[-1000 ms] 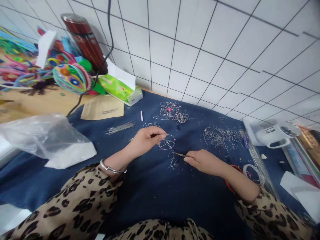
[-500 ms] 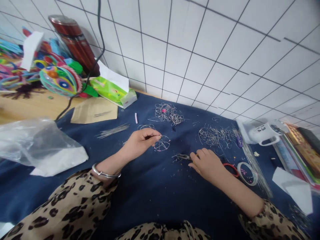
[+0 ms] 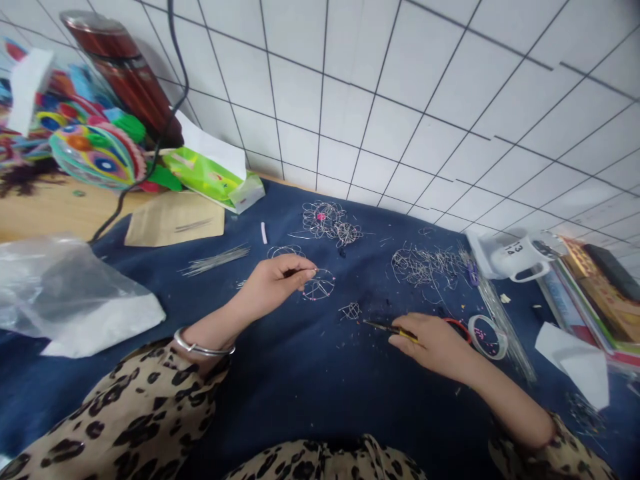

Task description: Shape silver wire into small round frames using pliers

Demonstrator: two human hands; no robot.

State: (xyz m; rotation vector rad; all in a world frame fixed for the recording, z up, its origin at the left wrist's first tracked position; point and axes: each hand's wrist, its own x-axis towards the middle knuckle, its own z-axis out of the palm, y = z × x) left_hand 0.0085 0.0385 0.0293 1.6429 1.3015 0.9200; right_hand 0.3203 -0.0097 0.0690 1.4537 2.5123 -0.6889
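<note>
My left hand [image 3: 274, 283] is closed in a pinch on a round wire piece with pink beads [image 3: 319, 288] that lies on the dark blue cloth [image 3: 300, 387]. My right hand [image 3: 434, 343] is closed round a slim tool with a yellow handle [image 3: 390, 327], whose tip points left toward a small tangle of wire [image 3: 351, 310]. Both sleeves are leopard print, and a silver bangle [image 3: 200, 347] sits on the left wrist.
Finished wire pieces [image 3: 327, 221] and a heap of wire scraps [image 3: 425, 265] lie further back. A bundle of straight wires [image 3: 215, 260], a clear plastic bag [image 3: 70, 293], a white mug [image 3: 520, 259], a small bead dish [image 3: 487, 337] and a tissue pack [image 3: 210, 177] surround the work spot.
My right hand let go of the tool by the wire tangle, shifted right, and now grips the yellow-handled tool. The left hand kept its pinch on the beaded wire piece.
</note>
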